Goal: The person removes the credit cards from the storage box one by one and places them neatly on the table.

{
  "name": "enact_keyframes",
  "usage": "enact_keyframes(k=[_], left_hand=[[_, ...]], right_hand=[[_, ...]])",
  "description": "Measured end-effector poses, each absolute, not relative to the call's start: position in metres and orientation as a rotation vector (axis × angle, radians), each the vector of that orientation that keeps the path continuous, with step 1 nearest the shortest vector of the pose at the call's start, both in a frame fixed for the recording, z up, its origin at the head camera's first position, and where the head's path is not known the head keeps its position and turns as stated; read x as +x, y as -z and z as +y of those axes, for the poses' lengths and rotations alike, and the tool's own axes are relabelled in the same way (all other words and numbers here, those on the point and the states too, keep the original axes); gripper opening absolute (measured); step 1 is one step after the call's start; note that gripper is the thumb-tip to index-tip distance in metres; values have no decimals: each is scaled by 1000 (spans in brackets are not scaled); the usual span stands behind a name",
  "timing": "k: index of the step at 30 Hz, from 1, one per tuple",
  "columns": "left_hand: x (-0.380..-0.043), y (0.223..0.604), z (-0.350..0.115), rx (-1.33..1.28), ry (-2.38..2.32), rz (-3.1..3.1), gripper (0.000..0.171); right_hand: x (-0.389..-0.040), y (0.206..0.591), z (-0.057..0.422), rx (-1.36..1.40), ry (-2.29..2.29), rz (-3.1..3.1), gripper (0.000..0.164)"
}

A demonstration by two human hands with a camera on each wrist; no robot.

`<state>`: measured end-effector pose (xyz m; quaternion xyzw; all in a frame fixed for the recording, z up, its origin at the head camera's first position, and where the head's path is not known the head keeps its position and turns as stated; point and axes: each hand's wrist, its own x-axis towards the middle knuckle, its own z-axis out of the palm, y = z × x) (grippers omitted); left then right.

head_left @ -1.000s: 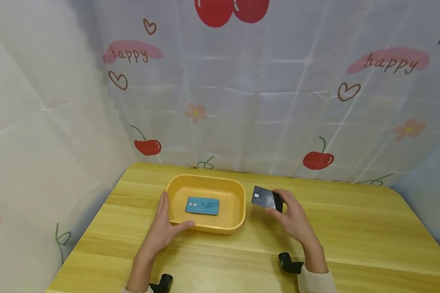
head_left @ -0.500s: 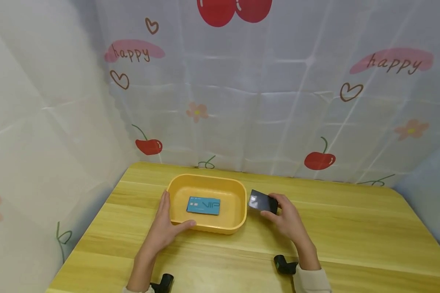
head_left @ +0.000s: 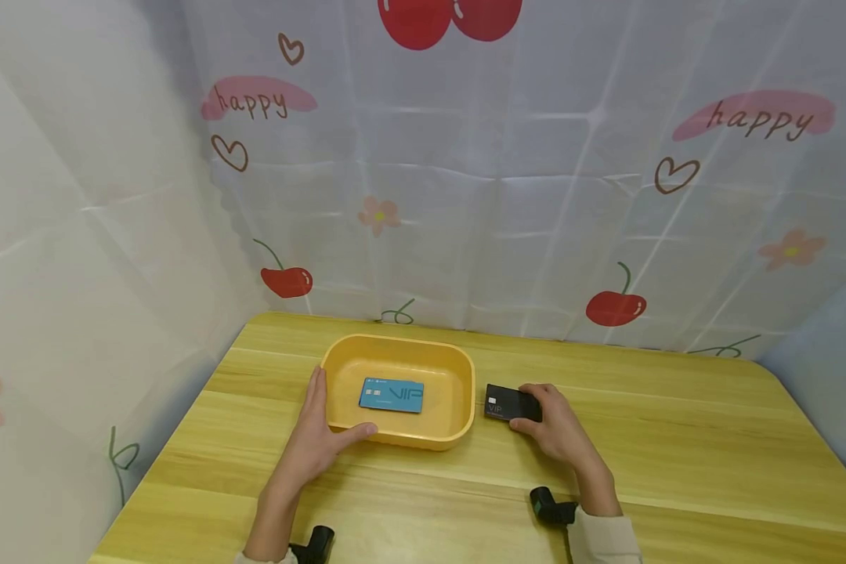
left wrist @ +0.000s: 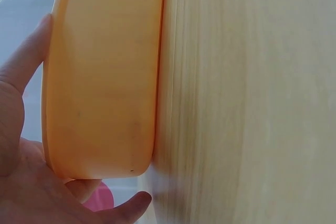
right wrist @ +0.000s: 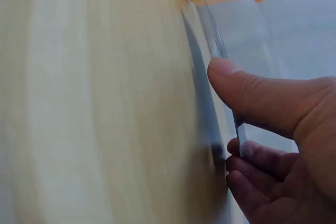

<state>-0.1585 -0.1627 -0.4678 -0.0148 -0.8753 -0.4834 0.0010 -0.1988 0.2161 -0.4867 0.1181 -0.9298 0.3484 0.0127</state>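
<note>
A blue VIP card [head_left: 381,395] lies flat inside the yellow plastic basin [head_left: 471,392]. At the basin's near left corner my left hand [head_left: 315,440] grips it, the thumb on the near rim and the fingers along the left side. In the left wrist view that hand [left wrist: 31,177] spans the basin's corner [left wrist: 105,77]. To the right of the basin my right hand [head_left: 560,427] pinches a black VIP card [head_left: 509,403] by its right part. The right wrist view has this card [right wrist: 216,35] edge-on, slightly above the tabletop, between thumb [right wrist: 252,93] and fingers.
The wooden table [head_left: 423,501] extends to both sides and toward me. Behind it hangs a white printed curtain [head_left: 479,251], with another on the left [head_left: 99,235]. Black wrist mounts [head_left: 551,507] sit on both forearms.
My right hand has brought the black card lower, nearer the tabletop, and its face now lies flatter. The left hand, basin and blue card have stayed put.
</note>
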Motion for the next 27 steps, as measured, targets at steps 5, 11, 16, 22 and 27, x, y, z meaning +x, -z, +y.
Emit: enact_keyframes(k=[5,11,16,22,27], left_hand=[[-159,469,-163,-46,1515,-2746,127],[-159,470,-163,-44,1515,-2738,127],[-158,468,-163,-50,1519,-2737,127],[-157,467,-165,-50,1508,-2734,126],[-158,468,-164,-40,1509,-2747,127]], right_hand=[[-199,491,215,343,-1086,-2899,51],[-199,493,213,315,-1102,-2930,50],[-200,494,213,297,-1127,-2943,51],[-203,496,213,297,-1158,-2936,53],[-201,496,213,269,-1179,-2925,53]])
